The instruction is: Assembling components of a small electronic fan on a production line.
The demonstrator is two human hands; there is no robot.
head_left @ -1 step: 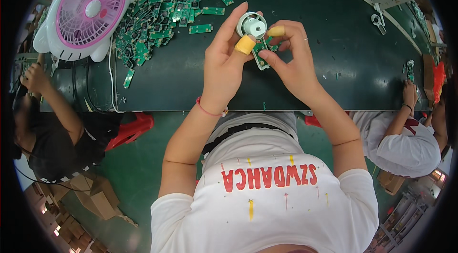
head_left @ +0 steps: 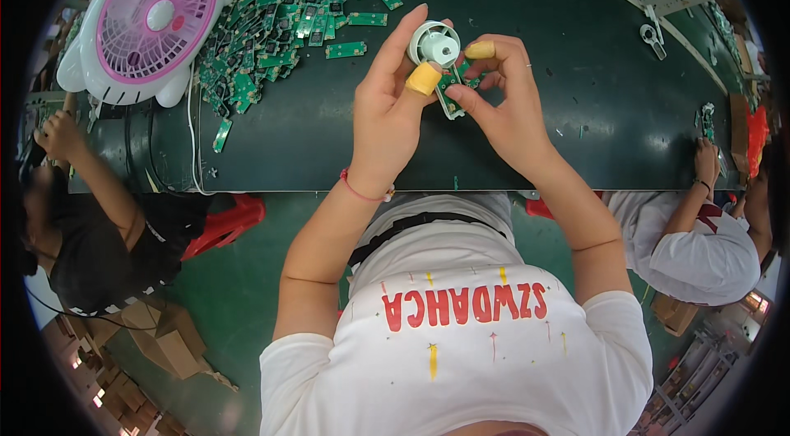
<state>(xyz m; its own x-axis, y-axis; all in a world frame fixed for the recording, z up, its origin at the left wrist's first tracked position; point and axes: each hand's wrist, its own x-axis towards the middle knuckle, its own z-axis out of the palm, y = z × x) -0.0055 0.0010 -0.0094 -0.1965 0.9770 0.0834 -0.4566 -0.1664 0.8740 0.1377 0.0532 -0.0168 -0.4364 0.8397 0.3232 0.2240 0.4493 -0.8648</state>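
Observation:
Above the near part of the bench, my left hand (head_left: 387, 111) is closed round a pale green plastic housing (head_left: 434, 44). It has a round, spoked end with a hub, and a narrow frame reaching down from it toward me. A green circuit board (head_left: 450, 82) lies at that frame, partly hidden by fingers. My right hand (head_left: 512, 111) pinches at the board, its thumb against the frame's side and its fingers curled behind. Yellow finger covers sit on my left thumb and on a right fingertip.
A heap of green circuit boards (head_left: 271, 25) spreads over the dark bench (head_left: 576, 123) at the left. Beside it stands a white and pink fan (head_left: 160, 16), with a white cable (head_left: 195, 132) running to the bench edge. Co-workers sit at both sides. A small light-coloured part (head_left: 652, 39) lies far right.
My right fingers have shifted very slightly at the circuit board. Both hands otherwise stay in place with the housing.

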